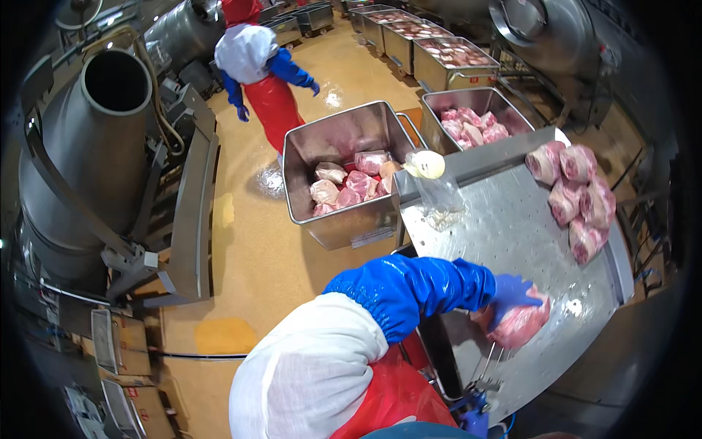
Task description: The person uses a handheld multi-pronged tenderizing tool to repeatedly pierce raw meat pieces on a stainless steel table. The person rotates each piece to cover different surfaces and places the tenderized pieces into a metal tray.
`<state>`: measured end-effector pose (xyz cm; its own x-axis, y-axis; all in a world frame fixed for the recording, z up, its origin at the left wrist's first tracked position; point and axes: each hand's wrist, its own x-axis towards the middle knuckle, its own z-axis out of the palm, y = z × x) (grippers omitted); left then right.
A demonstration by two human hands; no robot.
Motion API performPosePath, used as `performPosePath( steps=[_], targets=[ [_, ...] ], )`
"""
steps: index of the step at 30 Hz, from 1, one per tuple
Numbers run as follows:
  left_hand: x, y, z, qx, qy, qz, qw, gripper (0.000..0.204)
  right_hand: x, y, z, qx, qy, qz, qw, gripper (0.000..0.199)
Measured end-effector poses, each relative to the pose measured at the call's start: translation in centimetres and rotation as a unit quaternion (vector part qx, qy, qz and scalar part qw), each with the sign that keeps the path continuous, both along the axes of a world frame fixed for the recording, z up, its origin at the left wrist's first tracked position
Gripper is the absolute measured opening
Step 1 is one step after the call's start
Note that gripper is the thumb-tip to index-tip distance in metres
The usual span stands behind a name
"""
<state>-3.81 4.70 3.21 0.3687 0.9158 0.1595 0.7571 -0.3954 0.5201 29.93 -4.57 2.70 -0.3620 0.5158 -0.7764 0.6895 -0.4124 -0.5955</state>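
Note:
My left hand [512,293], in a blue glove with a blue sleeve cover over a white coat, reaches right. Its fingers curl over a pink piece of raw meat [521,325] at the near edge of a perforated steel table [512,227]. A thin metal rod frame [488,368] hangs just below that meat. Only a bit of blue glove shows at the lower edge, likely my right hand [475,422]; its grip is hidden. A pile of several raw meat pieces [578,194] lies on the table's far right side.
A clear plastic bag [435,192] sits on the table's far left corner. Steel bins holding meat [344,172] [475,121] stand beyond the table, more behind them. A co-worker in a red apron [267,88] walks on the wet yellow floor. A large steel drum machine [88,154] stands at left.

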Motion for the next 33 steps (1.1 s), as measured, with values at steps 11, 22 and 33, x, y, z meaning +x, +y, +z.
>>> performPosePath(
  steps=[11,22,33],
  targets=[
    [0.6,-1.1,3.3,-0.077,0.027,0.008,0.997,0.136,-8.1,0.5,-1.2,0.010,0.023,-0.049,0.998,0.034],
    [1.1,-1.1,3.1,-0.033,-0.006,-0.014,0.999,0.128,-6.0,-1.2,-0.9,0.019,0.051,-0.094,0.994,0.030],
    [-6.4,3.2,1.9,-0.103,-0.120,-0.145,0.977,0.133,7.0,-11.3,9.0,0.188,0.024,-0.022,0.982,0.044]
  ],
)
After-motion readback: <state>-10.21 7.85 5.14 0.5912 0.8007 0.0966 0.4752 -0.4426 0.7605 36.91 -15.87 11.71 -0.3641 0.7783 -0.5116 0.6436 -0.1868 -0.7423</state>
